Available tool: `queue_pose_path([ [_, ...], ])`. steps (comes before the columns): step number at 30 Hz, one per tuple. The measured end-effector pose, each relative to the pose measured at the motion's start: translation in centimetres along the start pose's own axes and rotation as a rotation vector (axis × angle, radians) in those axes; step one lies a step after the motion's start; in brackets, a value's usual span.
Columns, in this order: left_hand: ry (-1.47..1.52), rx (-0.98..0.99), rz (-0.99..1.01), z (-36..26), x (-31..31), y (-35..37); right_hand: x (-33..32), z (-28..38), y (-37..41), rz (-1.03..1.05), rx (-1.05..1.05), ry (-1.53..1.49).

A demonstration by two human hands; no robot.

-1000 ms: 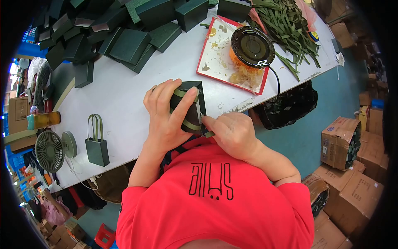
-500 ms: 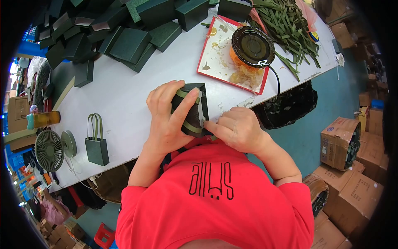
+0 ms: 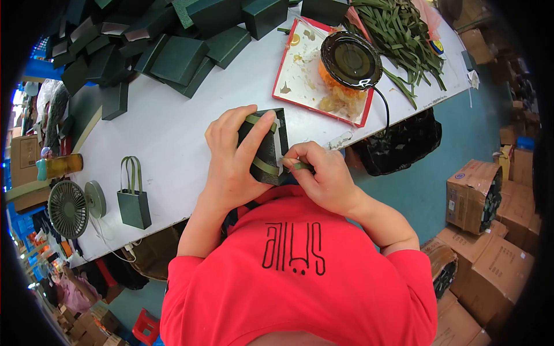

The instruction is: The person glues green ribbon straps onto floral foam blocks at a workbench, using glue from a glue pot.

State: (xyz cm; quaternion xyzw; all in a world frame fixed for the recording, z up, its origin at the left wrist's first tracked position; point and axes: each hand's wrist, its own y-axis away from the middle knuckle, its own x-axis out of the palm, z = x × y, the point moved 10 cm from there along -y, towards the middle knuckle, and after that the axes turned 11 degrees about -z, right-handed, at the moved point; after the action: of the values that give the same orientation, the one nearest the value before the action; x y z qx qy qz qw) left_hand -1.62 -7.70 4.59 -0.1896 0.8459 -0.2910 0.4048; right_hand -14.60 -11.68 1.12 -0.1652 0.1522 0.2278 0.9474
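My left hand [image 3: 228, 158] is wrapped around a small dark green box-shaped bag [image 3: 267, 151], held tilted at the table's near edge. Green ribbon [image 3: 266, 167] crosses the bag, and a pale strip runs along its inner right side. Beside that strip, my right hand [image 3: 329, 181] pinches a green ribbon end [image 3: 302, 166] between thumb and forefinger, fingertips at the bag's edge. To the left stands a dark green bag [image 3: 134, 209] with two upright ribbon handles.
Dark green boxes [image 3: 179, 60] are heaped at the back left. A round black-topped glue pot [image 3: 351, 60] with a cord stands on a red-rimmed tray [image 3: 300, 101]. Cut green ribbons [image 3: 398, 40] lie behind it. A small fan [image 3: 68, 209] sits far left; cartons [image 3: 473, 193] stand right.
My right hand has turned and lifted slightly, bringing the pinched ribbon end into view at the bag's edge. My left hand keeps its hold on the bag.
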Motion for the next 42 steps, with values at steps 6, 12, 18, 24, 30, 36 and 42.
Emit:
queue_pose_path([
  [6, 0.001, -0.027, 0.011, 0.3, -0.1, -0.3, 0.5, -0.6, 0.1, -0.097, 0.011, -0.029],
  [12, 0.012, -0.05, 0.042, 0.6, 0.3, -0.1, 0.9, -2.4, 0.8, -0.104, 0.255, -0.188],
  [18, 0.026, -0.055, 0.088, 0.5, 0.9, 0.1, 1.1, -3.9, 1.1, -0.173, 0.414, -0.29],
  [24, 0.021, -0.081, 0.092, 1.0, 1.2, 0.2, 1.1, -4.4, 0.8, -0.134, 0.518, -0.474],
  [30, -0.019, -0.125, 0.122, 2.1, 1.1, 0.3, -1.4, -4.0, 1.2, -0.058, 0.522, -1.0],
  [36, -0.028, -0.164, 0.098, 2.9, 0.9, 0.3, -12.7, -0.3, -0.2, -0.129, -0.013, -0.871],
  [42, -0.028, -0.244, 0.104, 4.0, 0.6, 1.0, -33.1, -11.9, 3.6, -0.641, 0.048, -0.623],
])
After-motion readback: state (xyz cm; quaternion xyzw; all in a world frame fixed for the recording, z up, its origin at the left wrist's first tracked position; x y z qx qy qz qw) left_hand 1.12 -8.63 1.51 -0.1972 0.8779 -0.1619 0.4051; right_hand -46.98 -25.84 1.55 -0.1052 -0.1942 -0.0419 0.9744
